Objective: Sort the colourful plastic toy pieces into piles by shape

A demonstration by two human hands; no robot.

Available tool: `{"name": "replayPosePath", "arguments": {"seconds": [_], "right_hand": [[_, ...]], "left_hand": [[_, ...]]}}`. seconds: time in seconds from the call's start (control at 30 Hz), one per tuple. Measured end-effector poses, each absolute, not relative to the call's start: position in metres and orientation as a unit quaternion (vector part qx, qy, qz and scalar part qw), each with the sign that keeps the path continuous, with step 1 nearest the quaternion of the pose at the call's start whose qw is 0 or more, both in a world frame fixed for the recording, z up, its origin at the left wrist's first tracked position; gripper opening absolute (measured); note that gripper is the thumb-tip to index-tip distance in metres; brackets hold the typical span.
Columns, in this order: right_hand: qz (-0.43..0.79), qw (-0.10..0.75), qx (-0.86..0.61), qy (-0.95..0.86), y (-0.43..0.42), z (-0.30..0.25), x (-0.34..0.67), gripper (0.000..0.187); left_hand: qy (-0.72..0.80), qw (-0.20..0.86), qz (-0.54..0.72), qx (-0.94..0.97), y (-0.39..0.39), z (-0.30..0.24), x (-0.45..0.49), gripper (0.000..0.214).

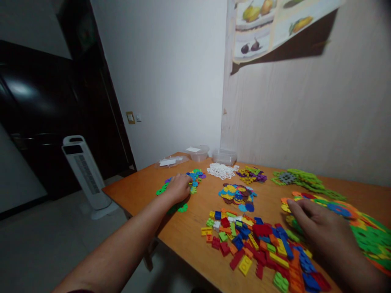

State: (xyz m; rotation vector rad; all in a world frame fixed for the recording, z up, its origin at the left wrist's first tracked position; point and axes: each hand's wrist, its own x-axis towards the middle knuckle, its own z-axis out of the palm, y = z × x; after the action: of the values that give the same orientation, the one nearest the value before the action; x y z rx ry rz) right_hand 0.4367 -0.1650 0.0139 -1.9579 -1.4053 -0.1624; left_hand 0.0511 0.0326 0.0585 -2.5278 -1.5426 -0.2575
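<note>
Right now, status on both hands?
Left hand on green and blue pieces, grip unclear. Right hand flat on colourful disc. Brick pile between them.

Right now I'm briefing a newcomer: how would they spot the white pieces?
On the orange wooden table, look to the far edge before the clear plastic tubs. The heap of white plastic lattice pieces lies between the blue-green heap under the left hand and a purple-yellow heap; it alone is white.
</note>
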Motion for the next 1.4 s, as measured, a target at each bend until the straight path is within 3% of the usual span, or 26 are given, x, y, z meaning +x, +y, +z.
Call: {"name": "replayPosePath", "arguments": {"seconds": [0.43, 1.4], "right_hand": [[-0.018, 0.340, -0.769, -0.541, -0.166, 0.014, 0.436, 0.065], [-0.012, 0.331, -0.771, -0.544, -0.165, 0.014, 0.434, 0.060]], "left_hand": [[-0.512, 0.108, -0.048, -0.851, 0.038, 0.055, 0.043, 0.030], [-0.542, 0.106, -0.098, -0.828, 0.048, 0.054, 0.088, 0.030]]}}
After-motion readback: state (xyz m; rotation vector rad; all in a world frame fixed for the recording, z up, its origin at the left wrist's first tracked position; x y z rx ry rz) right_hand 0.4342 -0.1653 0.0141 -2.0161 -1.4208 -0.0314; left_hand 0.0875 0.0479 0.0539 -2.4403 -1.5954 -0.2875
